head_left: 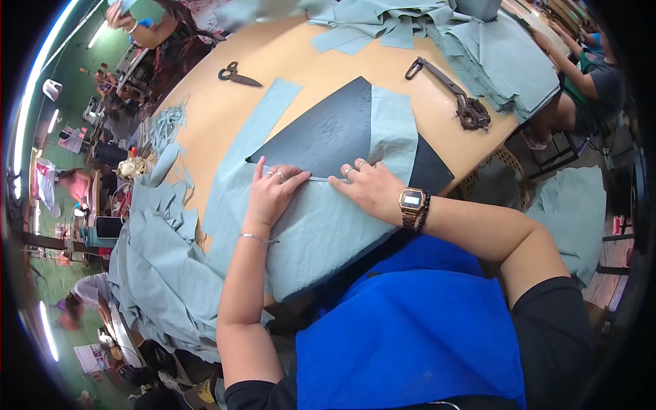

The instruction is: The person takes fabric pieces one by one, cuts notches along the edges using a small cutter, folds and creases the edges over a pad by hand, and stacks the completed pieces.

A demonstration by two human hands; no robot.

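A grey-green cloth point(328, 225) lies over a dark flat board point(321, 130) on the table. My left hand point(273, 188) pinches the cloth's folded edge, its index finger and thumb close together. On the right of the same narrow fold, my right hand point(369, 188) presses the edge with its thumb and fingers. A short stretch of fold shows between the two hands. One cloth strip point(393, 123) crosses the board's right part, and another strip point(263, 123) lies along its left side.
Black scissors point(239, 74) lie at the table's back left. Large shears point(444, 85) with wrapped handles lie at the right. Cloth piles point(506, 61) cover the back right, more cloth point(160, 266) the left. A co-worker's arm point(567, 61) shows far right, another person's hand point(121, 17) top left.
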